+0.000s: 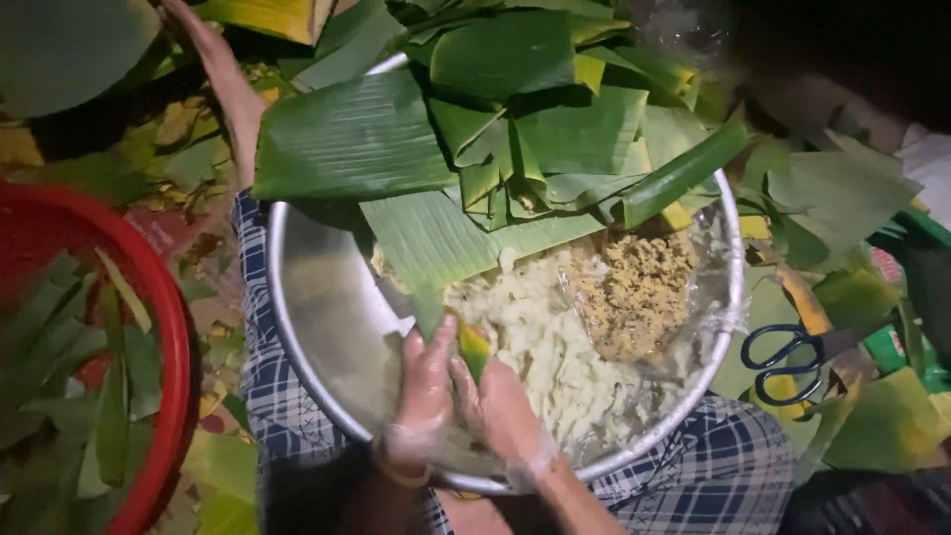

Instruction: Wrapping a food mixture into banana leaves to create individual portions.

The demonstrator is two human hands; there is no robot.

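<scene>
banana-leaf strip [428, 260] | green, folded | pinched over metal basin [317, 327]

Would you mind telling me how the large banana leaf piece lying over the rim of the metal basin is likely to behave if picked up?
The large banana leaf piece looks thin and broad, so it is probably light and would likely droop. Its fine parallel ribs suggest it may split along them if tugged. It overhangs the metal basin rim, so a push could probably slide it off.
</scene>
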